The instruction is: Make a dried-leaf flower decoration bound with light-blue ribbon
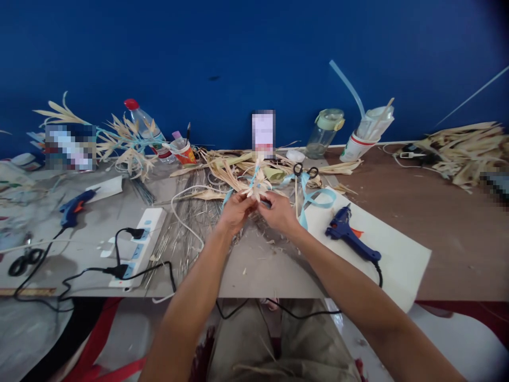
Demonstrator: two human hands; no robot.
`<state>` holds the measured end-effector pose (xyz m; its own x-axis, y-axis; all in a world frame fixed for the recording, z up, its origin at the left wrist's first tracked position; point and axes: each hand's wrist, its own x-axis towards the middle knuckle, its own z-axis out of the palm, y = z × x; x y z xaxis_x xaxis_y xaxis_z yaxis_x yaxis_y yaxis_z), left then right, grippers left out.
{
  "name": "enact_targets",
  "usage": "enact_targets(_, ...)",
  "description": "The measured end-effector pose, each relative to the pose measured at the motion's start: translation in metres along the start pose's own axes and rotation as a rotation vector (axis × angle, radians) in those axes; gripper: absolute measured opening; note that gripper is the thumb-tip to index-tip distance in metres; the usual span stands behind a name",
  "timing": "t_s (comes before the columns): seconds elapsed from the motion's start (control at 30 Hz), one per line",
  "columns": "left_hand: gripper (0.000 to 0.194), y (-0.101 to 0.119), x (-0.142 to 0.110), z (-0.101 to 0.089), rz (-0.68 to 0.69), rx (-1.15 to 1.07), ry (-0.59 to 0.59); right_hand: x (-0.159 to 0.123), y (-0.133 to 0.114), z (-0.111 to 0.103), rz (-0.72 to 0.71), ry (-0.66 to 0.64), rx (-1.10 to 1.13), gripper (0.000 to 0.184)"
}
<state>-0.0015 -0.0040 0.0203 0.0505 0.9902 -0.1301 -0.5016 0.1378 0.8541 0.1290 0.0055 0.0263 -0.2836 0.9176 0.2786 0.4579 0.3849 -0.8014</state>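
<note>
Between my two hands, a little above the table, is a pale flower made of dried husk petals (259, 187) with light blue at its middle. My left hand (237, 209) pinches its lower left side, fingers closed. From the right, my right hand (279, 211) grips the lower petals, its fingers closed too. My fingertips partly hide the flower's base. Behind it lie dry husk strips (222, 165). To the right of my right hand are a light blue ribbon (324, 200) and scissors with black handles (305, 170).
A blue glue gun (352, 233) lies on white paper (409, 260) at right, another glue gun (75, 207) at left. A power strip (145, 239) with black cords and thin wires (178, 228) lie left. A phone (263, 132), jar (324, 135) and paper cup (356, 147) stand behind.
</note>
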Motion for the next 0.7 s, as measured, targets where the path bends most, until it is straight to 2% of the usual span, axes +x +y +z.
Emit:
enact_targets(0.17, 0.032, -0.009, 0.001, -0.001, -0.009, 0.104, 0.050, -0.003, 0.000, 0.004, -0.019, 0.068, -0.186, 0.017)
enact_targets(0.27, 0.032, -0.013, 0.004, -0.004, 0.064, 0.140, 0.029, -0.003, 0.000, 0.003, -0.054, 0.068, -0.207, 0.019)
enact_targets(0.33, 0.032, -0.013, 0.006, -0.007, 0.128, 0.133, 0.027, 0.000, 0.002, -0.002, -0.051, -0.005, -0.098, 0.016)
enact_targets(0.43, 0.030, -0.007, 0.007, -0.009, 0.170, 0.077, 0.054, 0.006, 0.004, -0.014, 0.047, -0.083, 0.194, 0.012)
enact_targets(0.53, 0.030, -0.001, 0.005, -0.008, 0.144, 0.024, 0.043, 0.010, 0.006, -0.020, 0.167, -0.011, 0.443, 0.016)
enact_targets(0.63, 0.034, -0.001, 0.001, -0.004, 0.067, 0.018, -0.005, 0.011, 0.007, -0.014, 0.173, -0.022, 0.657, 0.018)
enact_targets(0.7, 0.036, -0.002, 0.000, -0.003, 0.019, 0.026, -0.027, 0.011, 0.007, -0.009, 0.167, 0.004, 0.725, 0.016)
